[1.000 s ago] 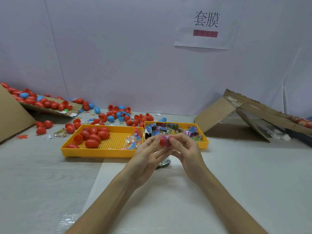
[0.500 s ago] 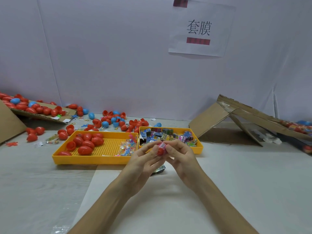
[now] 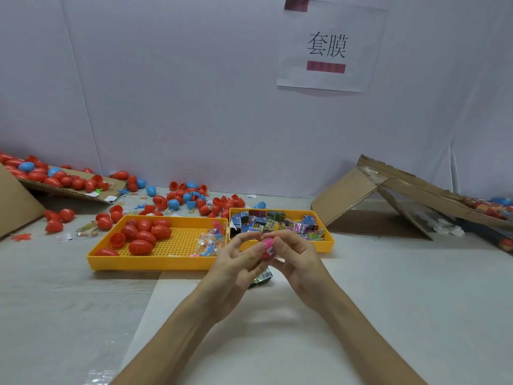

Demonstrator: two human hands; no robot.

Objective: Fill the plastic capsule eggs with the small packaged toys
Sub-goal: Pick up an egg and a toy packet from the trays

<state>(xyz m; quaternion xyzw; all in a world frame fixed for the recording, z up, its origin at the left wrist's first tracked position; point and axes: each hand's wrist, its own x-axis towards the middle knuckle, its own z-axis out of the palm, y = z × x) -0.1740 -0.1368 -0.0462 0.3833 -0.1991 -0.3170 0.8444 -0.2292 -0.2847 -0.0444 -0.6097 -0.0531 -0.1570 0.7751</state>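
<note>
Red egg half (image 3: 267, 250) w/ pink toy pinched betw. L hand (image 3: 236, 269) & R hand (image 3: 298, 262) fingertips.

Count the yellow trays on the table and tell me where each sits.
2. The left tray holds red eggs and some clear-wrapped toys; the right tray sits beside it on its right and holds packaged toys. None looks hidden.

On the desk (image 3: 388, 287), the egg tray (image 3: 155, 263) sat left of the toy tray (image 3: 324, 245); loose eggs (image 3: 177, 197) lay behind both.

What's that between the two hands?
A red egg holding a pink toy packet, pinched by the left hand and right hand, seen in the head view.
</note>
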